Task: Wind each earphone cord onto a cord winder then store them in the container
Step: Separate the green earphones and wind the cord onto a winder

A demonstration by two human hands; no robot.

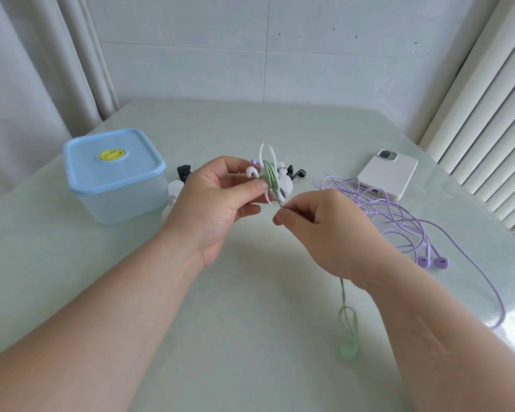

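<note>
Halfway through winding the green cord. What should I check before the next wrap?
1. Firm grip of left hand on cord winder: ok.
2. Pinch of right hand on green cord close to the winder: ok.
3. Hanging green earbuds apart from purple earphones: ok.
4. Winding finished: not ok, tail hangs loose.
5. Open container: not ok, lid on.
6. Wraps seated neatly: cannot tell.

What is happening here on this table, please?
A person is winding a green earphone cord onto a white cord winder. The left hand holds the winder, and the right hand pinches the cord just below it; the rest hangs down to the green earbuds. The purple earphones lie loose on the table, not yet wound. The blue-lidded container is closed.
</note>
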